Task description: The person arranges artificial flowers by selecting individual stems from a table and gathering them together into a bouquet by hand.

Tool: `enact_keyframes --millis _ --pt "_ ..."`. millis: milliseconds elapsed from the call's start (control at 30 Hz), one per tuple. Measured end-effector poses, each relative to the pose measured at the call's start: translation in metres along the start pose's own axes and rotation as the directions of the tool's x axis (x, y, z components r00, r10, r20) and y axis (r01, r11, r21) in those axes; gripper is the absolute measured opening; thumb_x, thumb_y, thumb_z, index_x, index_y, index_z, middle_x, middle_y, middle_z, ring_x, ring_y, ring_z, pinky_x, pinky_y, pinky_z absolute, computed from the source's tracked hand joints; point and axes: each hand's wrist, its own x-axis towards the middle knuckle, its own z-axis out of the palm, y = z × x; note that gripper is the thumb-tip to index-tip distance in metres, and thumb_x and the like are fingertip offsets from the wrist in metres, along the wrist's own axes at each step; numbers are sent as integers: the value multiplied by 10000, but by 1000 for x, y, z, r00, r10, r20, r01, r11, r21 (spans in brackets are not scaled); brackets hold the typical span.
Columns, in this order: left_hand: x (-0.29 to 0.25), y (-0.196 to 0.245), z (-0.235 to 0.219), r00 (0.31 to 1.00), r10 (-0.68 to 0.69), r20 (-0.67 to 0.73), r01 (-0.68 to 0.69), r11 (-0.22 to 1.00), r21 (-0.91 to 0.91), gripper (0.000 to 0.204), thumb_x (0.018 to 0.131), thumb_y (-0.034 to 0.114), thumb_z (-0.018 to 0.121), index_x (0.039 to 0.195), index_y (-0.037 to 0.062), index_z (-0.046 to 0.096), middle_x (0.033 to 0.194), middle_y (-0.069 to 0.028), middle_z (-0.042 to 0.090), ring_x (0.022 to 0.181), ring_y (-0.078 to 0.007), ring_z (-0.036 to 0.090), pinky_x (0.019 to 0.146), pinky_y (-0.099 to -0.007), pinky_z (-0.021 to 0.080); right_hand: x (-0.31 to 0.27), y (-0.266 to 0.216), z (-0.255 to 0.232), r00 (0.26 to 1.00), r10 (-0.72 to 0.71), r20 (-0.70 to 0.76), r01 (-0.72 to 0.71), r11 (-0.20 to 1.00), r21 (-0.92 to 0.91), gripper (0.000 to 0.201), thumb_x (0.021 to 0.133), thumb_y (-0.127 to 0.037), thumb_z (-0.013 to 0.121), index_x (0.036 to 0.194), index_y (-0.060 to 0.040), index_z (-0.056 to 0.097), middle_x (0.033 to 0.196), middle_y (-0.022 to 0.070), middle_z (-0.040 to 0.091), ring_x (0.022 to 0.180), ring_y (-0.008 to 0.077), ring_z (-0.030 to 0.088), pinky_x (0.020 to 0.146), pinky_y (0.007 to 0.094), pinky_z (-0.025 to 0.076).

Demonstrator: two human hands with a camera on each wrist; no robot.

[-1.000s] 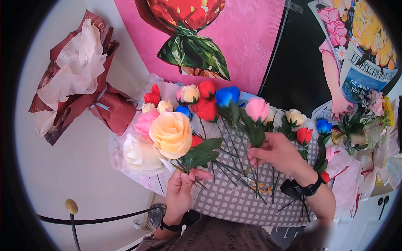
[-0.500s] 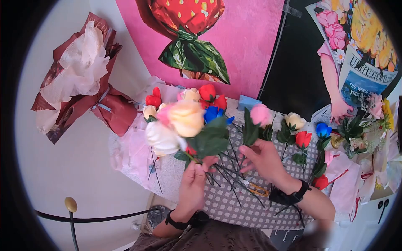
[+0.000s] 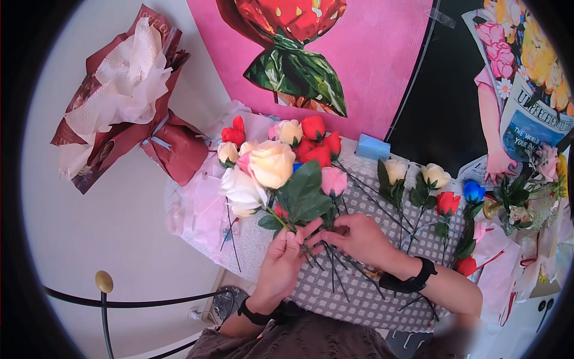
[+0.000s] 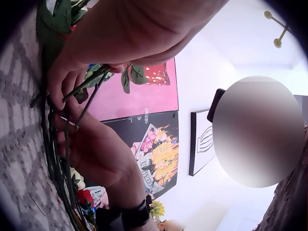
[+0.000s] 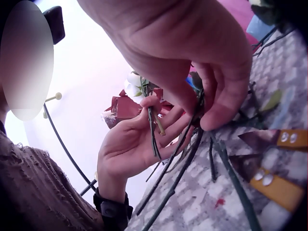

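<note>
Above the near middle of the table (image 3: 347, 310), the person's left grip (image 3: 278, 265) pinches the stems of a cream rose (image 3: 272, 163) and a white rose (image 3: 242, 188); just right, the right grip (image 3: 366, 239) pinches a pink rose (image 3: 335, 181) by its stem. Red roses (image 3: 313, 128) lie farther.
</note>
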Motion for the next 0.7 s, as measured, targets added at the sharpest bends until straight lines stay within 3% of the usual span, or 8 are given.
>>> enact_keyframes --millis 167,300,433,467,500,533,600,700 --pt "0 -2 -7 989 53 138 -66 994 90 252 1050 261 301 1004 64 451 1369 -198 475 1285 -279 462 1055 -411 363 0 2 -10 986 82 143 -110 973 204 305 832 -254 714 810 45 658 695 120 662 594 153 638 533 309 493" --pt "-4 5 -1 993 97 70 -106 983 148 249 1050 266 307 1001 66 447 1304 -195 529 1241 -250 503 1030 -386 384 -8 1 -25 988 63 141 -120 890 440 242 859 -157 680 819 78 636 692 103 657 567 116 618 483 295 476" --pt "-9 10 -18 993 78 92 -97 969 229 251 1043 274 341 1012 59 465 1124 -150 619 1068 -224 569 928 -362 428 -28 -5 -65 988 151 27 -153 965 213 221 867 -136 668 894 79 628 733 143 651 635 177 645 539 323 500" --pt "-10 10 -20 984 88 153 -122 965 233 286 1051 280 320 1042 42 478 1051 -115 644 992 -164 570 901 -315 429 -35 -1 -66 965 -68 -253 22 983 -180 223 867 -148 669 938 59 629 750 148 645 670 216 647 583 337 506" --pt "-10 10 -19 985 92 145 -125 964 234 286 1051 280 320 1042 42 478 1051 -115 644 992 -164 570 901 -315 429 -41 0 -65 837 -367 -407 79 816 -572 234 866 -161 669 981 39 630 768 152 639 704 255 648 626 350 512" --pt "-10 7 -14 983 77 166 -124 947 296 282 1051 264 323 1044 36 488 1002 -95 642 944 -150 565 879 -306 430 -49 -8 -63 838 -371 -400 88 815 -572 234 866 -161 669 981 39 630 768 152 639 704 255 648 626 350 512" --pt "-10 2 -3 982 67 176 -127 925 359 278 1052 249 326 1046 31 498 953 -75 640 896 -136 560 857 -297 432 -65 -34 -54 941 -278 -193 238 949 -208 236 869 -178 659 1039 -16 632 770 125 629 730 301 626 676 366 499" --pt "-16 3 22 946 -8 325 -162 855 493 247 1046 196 341 1010 14 504 830 -38 565 792 -113 561 777 -275 459 -74 -42 -31 875 -482 -47 480 876 -48 180 897 -164 627 1023 -38 643 772 95 638 681 268 616 644 351 486"
